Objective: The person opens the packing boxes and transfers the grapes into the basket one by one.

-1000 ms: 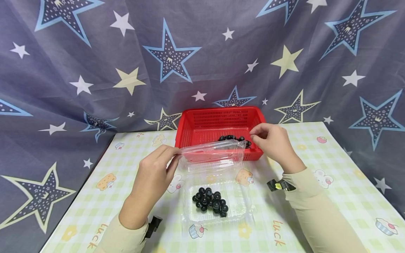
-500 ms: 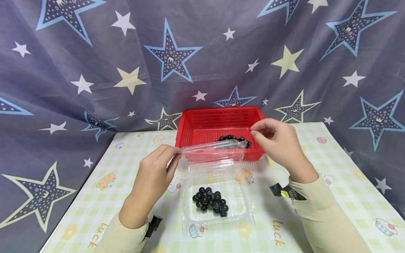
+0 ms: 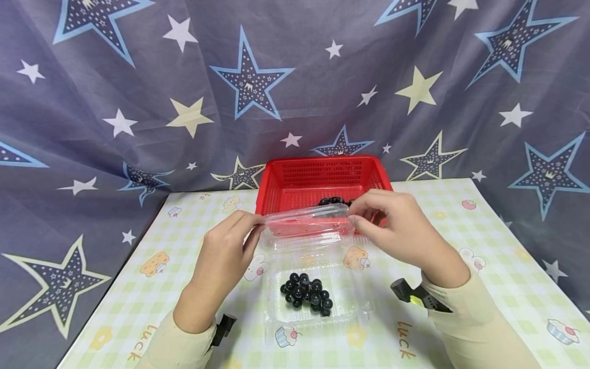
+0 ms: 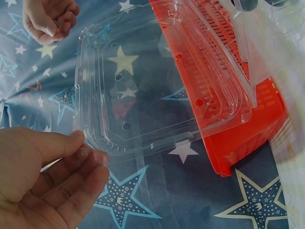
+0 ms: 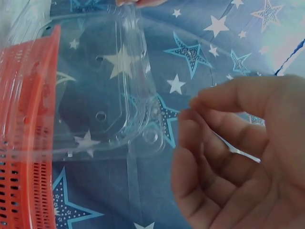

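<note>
A clear plastic clamshell box (image 3: pixel 352 287) lies open on the table, with a bunch of dark grapes (image 3: pixel 306 293) in its base. Its lid (image 3: pixel 309 228) stands raised at the back. My left hand (image 3: pixel 226 251) pinches the lid's left corner between thumb and fingers, as the left wrist view confirms. Near the lid's right corner is my right hand (image 3: pixel 401 230), fingers loosely curled. In the right wrist view a small gap separates this right hand (image 5: pixel 233 148) from the lid (image 5: pixel 90 95), and nothing is held in it.
Behind the box stands a red perforated basket (image 3: pixel 322 166), holding more dark grapes (image 3: pixel 334 200), partly hidden by the lid and right hand. A checked cloth (image 3: pixel 184 287) covers the table. A star-patterned curtain (image 3: pixel 295 61) hangs close behind.
My right hand has come left and slightly toward me, from beside the basket to the lid's right corner. The left hand and lid have stayed in place.
</note>
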`<state>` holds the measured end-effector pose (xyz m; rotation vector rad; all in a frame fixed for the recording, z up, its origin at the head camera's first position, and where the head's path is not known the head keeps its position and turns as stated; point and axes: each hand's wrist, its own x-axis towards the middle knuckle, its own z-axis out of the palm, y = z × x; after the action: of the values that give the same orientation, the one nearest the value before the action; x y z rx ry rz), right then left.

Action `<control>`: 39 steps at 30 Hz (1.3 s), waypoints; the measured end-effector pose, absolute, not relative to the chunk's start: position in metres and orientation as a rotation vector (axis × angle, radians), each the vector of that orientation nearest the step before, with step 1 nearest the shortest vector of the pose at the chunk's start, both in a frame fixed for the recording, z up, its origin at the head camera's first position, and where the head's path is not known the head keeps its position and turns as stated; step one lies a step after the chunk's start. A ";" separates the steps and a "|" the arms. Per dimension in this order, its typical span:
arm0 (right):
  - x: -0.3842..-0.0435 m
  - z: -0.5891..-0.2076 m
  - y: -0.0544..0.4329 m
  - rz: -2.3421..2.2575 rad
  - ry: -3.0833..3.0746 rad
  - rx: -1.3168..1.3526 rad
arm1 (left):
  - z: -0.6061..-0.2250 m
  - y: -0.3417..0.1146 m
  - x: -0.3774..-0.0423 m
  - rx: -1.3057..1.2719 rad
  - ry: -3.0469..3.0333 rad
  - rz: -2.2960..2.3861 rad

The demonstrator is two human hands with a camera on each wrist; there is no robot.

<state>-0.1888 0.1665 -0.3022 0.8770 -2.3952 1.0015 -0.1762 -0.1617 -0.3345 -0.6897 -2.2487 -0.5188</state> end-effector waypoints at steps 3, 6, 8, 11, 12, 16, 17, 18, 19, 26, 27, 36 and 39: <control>-0.186 -0.302 0.164 0.978 -2.431 0.958 | -0.335 -0.162 -0.176 -0.690 -2.248 -0.519; -0.185 -0.304 0.161 0.956 -2.468 1.015 | -0.334 -0.162 -0.176 -0.690 -2.250 -0.518; -0.184 -0.305 0.158 0.945 -2.497 1.042 | -0.334 -0.161 -0.176 -0.690 -2.251 -0.517; -0.184 -0.308 0.152 0.916 -2.537 1.083 | -0.334 -0.162 -0.176 -0.690 -2.251 -0.518; -0.185 -0.310 0.150 0.903 -2.547 1.097 | -0.334 -0.162 -0.176 -0.691 -2.251 -0.519; -0.187 -0.315 0.144 0.832 -2.582 1.165 | -0.334 -0.162 -0.176 -0.691 -2.252 -0.517; -0.187 -0.317 0.143 0.813 -2.593 1.183 | -0.334 -0.162 -0.176 -0.691 -2.252 -0.515; -0.188 -0.318 0.141 0.796 -2.605 1.204 | -0.334 -0.162 -0.176 -0.692 -2.253 -0.514; -0.188 -0.319 0.141 0.780 -2.620 1.223 | -0.334 -0.162 -0.176 -0.692 -2.253 -0.514; -0.192 -0.328 0.137 0.662 -2.727 1.371 | -0.335 -0.161 -0.176 -0.701 -2.222 -0.524; -0.192 -0.329 0.136 0.654 -2.744 1.385 | -0.335 -0.161 -0.176 -0.705 -2.213 -0.523; -0.194 -0.344 0.131 0.560 -2.875 1.452 | -0.335 -0.161 -0.176 -0.705 -2.209 -0.510; -0.192 -0.348 0.128 0.507 -2.905 1.481 | -0.336 -0.161 -0.177 -0.704 -2.215 -0.519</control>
<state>-0.1924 0.1285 -0.3480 1.4815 -2.9053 0.5073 -0.1768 -0.1614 -0.3356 -0.7039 -2.2152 -0.5192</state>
